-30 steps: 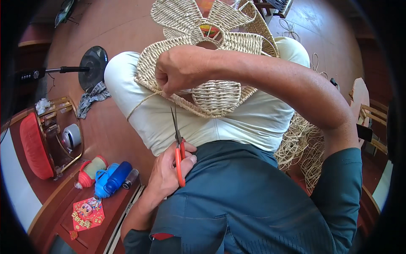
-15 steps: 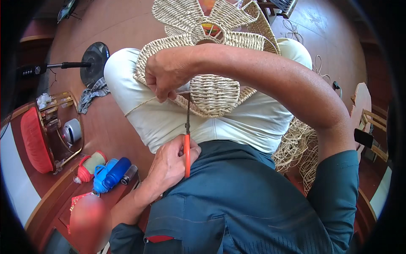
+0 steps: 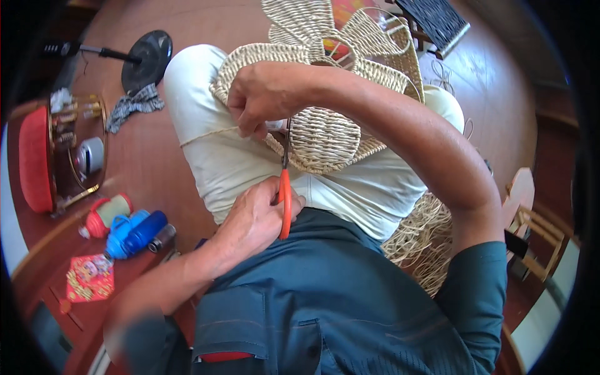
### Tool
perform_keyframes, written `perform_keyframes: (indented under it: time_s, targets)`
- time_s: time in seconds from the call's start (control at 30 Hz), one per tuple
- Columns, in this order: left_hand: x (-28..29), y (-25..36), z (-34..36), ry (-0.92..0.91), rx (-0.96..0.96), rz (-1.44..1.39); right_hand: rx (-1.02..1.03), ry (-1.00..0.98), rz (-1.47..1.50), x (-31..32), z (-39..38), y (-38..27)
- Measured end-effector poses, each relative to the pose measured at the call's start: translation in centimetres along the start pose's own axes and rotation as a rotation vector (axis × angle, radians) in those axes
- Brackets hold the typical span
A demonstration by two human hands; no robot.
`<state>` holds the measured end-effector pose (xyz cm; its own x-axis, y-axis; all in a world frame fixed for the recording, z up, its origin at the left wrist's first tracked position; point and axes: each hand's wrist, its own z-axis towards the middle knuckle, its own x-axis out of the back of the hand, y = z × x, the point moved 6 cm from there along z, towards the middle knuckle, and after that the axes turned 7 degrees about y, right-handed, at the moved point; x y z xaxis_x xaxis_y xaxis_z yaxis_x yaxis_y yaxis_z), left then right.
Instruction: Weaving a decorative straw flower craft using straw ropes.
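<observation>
A woven straw piece (image 3: 325, 140) with flower-like petals lies across my lap. My left hand (image 3: 259, 215) grips orange-handled scissors (image 3: 285, 200), their blades pointing up to the weave, beside a pale strip just right of my right fingertips. My right hand (image 3: 265, 97) comes across from the right, its fingers curled and pinching a thin straw cord (image 3: 209, 132) at the piece's left part. The cord trails leftward over my trouser leg. My right forearm hides part of the weave, and exactly what the scissor tips touch is unclear.
Loose straw cord (image 3: 415, 244) heaps at right beside a wooden stool frame (image 3: 537, 231). At left are a black stand base (image 3: 147, 62), a grey cloth (image 3: 134, 109), a red cushion (image 3: 34, 159), bottles (image 3: 140, 234) and a red paper decoration (image 3: 90, 278). A dark woven seat (image 3: 431, 25) stands above.
My left hand has raised the scissors from my lap until their blades reach the weave beside my right fingers. My right hand stays on the left part of the piece. The view has shifted slightly.
</observation>
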<state>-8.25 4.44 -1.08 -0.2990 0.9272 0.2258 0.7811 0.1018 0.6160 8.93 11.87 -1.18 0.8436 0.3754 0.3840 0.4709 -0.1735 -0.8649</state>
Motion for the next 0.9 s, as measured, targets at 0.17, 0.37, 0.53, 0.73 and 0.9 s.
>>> perform_keyframes:
  time_s: [0.17,0.37,0.53,0.73,0.9]
  targets:
    - [-0.1,0.9,0.6,0.071,-0.075,0.158,-0.024,0.008,0.011,0.2,-0.1,0.1]
    - [-0.3,1.2,0.4,0.065,-0.042,0.18,-0.053,0.028,0.029,0.1,-0.3,0.2]
    - [-0.5,1.9,0.1,-0.038,-0.02,0.193,-0.008,0.058,-0.011,0.0,-0.3,-0.1]
    - [-0.2,2.0,0.0,0.006,-0.039,0.215,-0.025,0.045,-0.034,0.1,-0.6,-0.1]
    - [-0.4,1.8,0.1,-0.002,-0.16,0.216,-0.026,0.048,-0.088,-0.1,-0.6,0.0]
